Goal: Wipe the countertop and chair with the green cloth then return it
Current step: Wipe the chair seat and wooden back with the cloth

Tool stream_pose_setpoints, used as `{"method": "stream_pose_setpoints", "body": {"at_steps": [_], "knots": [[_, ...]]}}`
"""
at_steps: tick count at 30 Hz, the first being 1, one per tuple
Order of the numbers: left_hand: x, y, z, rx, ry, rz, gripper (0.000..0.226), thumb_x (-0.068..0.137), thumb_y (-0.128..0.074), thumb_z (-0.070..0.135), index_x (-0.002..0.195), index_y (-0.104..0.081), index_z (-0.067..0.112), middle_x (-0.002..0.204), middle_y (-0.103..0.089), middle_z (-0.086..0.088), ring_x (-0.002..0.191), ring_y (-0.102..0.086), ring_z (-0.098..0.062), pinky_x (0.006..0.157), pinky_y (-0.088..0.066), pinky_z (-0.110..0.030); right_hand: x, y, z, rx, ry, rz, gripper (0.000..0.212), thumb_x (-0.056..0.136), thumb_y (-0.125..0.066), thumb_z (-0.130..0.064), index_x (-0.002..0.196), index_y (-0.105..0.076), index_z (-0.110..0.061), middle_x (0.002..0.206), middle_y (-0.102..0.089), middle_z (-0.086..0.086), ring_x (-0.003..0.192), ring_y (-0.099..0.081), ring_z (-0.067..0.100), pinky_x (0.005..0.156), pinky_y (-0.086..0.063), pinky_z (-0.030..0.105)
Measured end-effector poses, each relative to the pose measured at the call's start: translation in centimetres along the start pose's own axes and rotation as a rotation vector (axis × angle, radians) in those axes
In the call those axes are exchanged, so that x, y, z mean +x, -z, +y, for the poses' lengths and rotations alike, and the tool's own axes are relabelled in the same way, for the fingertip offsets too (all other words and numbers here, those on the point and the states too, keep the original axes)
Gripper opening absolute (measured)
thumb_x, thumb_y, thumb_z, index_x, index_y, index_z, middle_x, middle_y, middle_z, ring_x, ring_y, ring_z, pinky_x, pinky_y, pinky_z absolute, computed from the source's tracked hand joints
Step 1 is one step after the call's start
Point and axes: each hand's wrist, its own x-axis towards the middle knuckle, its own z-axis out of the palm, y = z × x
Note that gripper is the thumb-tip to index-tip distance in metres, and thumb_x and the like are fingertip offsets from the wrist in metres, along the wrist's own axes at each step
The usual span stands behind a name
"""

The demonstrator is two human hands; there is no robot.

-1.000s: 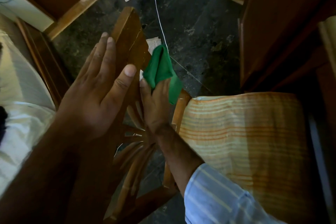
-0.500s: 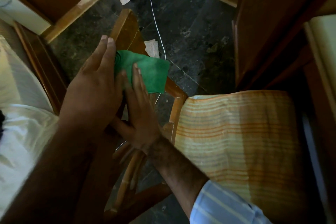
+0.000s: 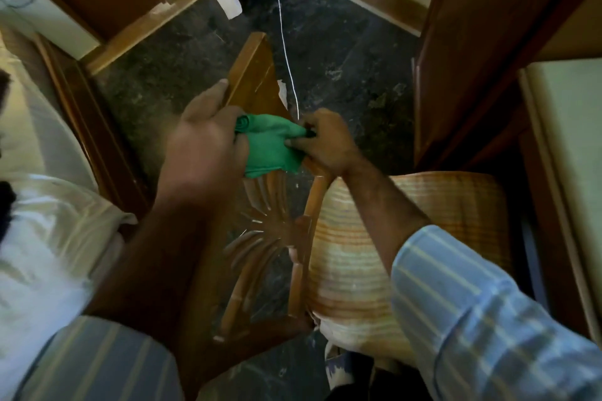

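Note:
The green cloth (image 3: 272, 146) is bunched between both my hands, just above the wooden chair's carved backrest (image 3: 257, 88). My left hand (image 3: 205, 143) grips the cloth's left side and its fingertips reach the top rail of the backrest. My right hand (image 3: 325, 142) pinches the cloth's right edge. The chair's seat has a striped orange and cream cushion (image 3: 400, 238) to the right, below my right forearm. No countertop can be told apart in this view.
A bed with white sheets (image 3: 42, 212) and a wooden frame lies on the left. Dark wooden furniture (image 3: 472, 42) stands on the right, with a cream surface (image 3: 570, 146) beside it. A thin white cord (image 3: 283, 36) hangs over the dark stone floor (image 3: 342, 52).
The cloth was in my right hand alone on the backrest. My left hand came onto it, and now both hands hold it bunched between them. The view has tilted up slightly.

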Motion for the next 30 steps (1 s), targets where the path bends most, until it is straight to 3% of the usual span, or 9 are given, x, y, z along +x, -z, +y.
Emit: {"method": "stream_pose_setpoints", "body": {"at_steps": [4, 6, 8, 11, 15, 18, 22, 27, 30], "knots": [[-0.1, 1.4, -0.2, -0.098, -0.064, 0.004, 0.038, 0.093, -0.060, 0.022, 0.128, -0.061, 0.008, 0.152, -0.045, -0.009, 0.148, -0.029, -0.022, 0.120, -0.018, -0.031, -2.6, 2.7, 0.5, 0.407, -0.179, -0.080, 0.019, 0.078, -0.090, -0.020, 0.086, -0.072, -0.021, 0.090, -0.074, -0.002, 0.085, -0.074, 0.012, 0.072, -0.056, 0.028], [-0.9, 2.4, 0.1, -0.237, -0.101, 0.003, 0.035, 0.092, -0.060, 0.021, 0.125, -0.061, 0.009, 0.143, -0.055, -0.007, 0.139, -0.043, -0.019, 0.115, -0.034, -0.036, -5.1, 4.2, 0.4, 0.688, -0.254, -0.083, 0.015, 0.083, -0.083, -0.010, 0.094, -0.076, -0.017, 0.088, -0.081, -0.002, 0.083, -0.079, 0.009, 0.068, -0.061, 0.022], [-2.0, 3.0, 1.0, -0.417, -0.072, 0.035, 0.033, 0.093, -0.056, 0.024, 0.124, -0.058, 0.010, 0.126, -0.063, -0.007, 0.114, -0.059, -0.013, 0.097, -0.054, -0.041, -8.1, 6.3, 0.0, 0.884, -0.286, -0.017, 0.025, 0.084, -0.081, -0.008, 0.108, -0.078, -0.012, 0.106, -0.083, 0.008, 0.102, -0.080, 0.021, 0.086, -0.066, 0.034], [-3.6, 3.5, 3.1, -0.748, 0.142, 0.022, 0.025, 0.097, -0.053, 0.032, 0.121, -0.055, 0.026, 0.119, -0.065, 0.005, 0.104, -0.066, -0.010, 0.085, -0.059, -0.044, -12.9, 9.0, -0.3, 1.067, -0.294, 0.064, 0.030, 0.088, -0.079, -0.013, 0.118, -0.078, -0.014, 0.123, -0.079, 0.016, 0.116, -0.076, 0.032, 0.100, -0.062, 0.045], [-4.6, 3.6, 7.3, -1.153, 0.273, -0.120, 0.020, 0.098, -0.055, 0.034, 0.118, -0.057, 0.037, 0.119, -0.067, 0.008, 0.110, -0.066, -0.012, 0.094, -0.055, -0.049, -19.0, 12.4, -0.5, 1.040, -0.409, 0.188, 0.033, 0.089, -0.079, -0.022, 0.120, -0.076, -0.012, 0.129, -0.074, 0.021, 0.115, -0.074, 0.035, 0.095, -0.062, 0.046], [-5.2, 3.3, 10.6, -1.200, 0.295, -0.275, 0.024, 0.098, -0.057, 0.031, 0.122, -0.054, 0.034, 0.127, -0.062, -0.001, 0.115, -0.063, -0.021, 0.098, -0.052, -0.052, -23.5, 16.0, -0.3, 1.011, -0.468, 0.274, 0.023, 0.092, -0.077, -0.011, 0.115, -0.075, -0.010, 0.127, -0.074, 0.026, 0.105, -0.075, 0.032, 0.088, -0.064, 0.039], [-6.6, 2.9, 14.9, -1.436, 0.337, -0.465, 0.031, 0.094, -0.067, 0.020, 0.122, -0.055, 0.018, 0.121, -0.069, -0.010, 0.110, -0.068, -0.028, 0.097, -0.054, -0.054, -29.8, 21.0, -0.4, 1.031, -0.453, 0.311, 0.042, 0.089, -0.075, 0.005, 0.130, -0.069, -0.003, 0.116, -0.079, 0.021, 0.094, -0.081, 0.028, 0.081, -0.067, 0.035], [-8.3, 2.6, 21.3, -1.649, 0.400, -0.811, 0.017, 0.096, -0.062, 0.018, 0.107, -0.072, 0.011, 0.103, -0.077, -0.014, 0.087, -0.076, -0.024, 0.064, -0.061, -0.038, -37.7, 26.2, -0.9, 0.954, -0.467, 0.484, 0.047, 0.092, -0.069, 0.010, 0.137, -0.064, 0.000, 0.121, -0.077, 0.025, 0.101, -0.078, 0.031, 0.083, -0.067, 0.033], [-9.9, 2.7, 25.5, -1.622, 0.332, -1.004, 0.021, 0.096, -0.058, 0.008, 0.113, -0.069, 0.003, 0.099, -0.078, -0.015, 0.082, -0.077, -0.023, 0.060, -0.060, -0.031, -42.9, 28.2, -0.7, 0.920, -0.519, 0.633, 0.047, 0.093, -0.067, 0.010, 0.139, -0.062, 0.002, 0.128, -0.073, 0.029, 0.111, -0.073, 0.037, 0.094, -0.065, 0.038]]}}
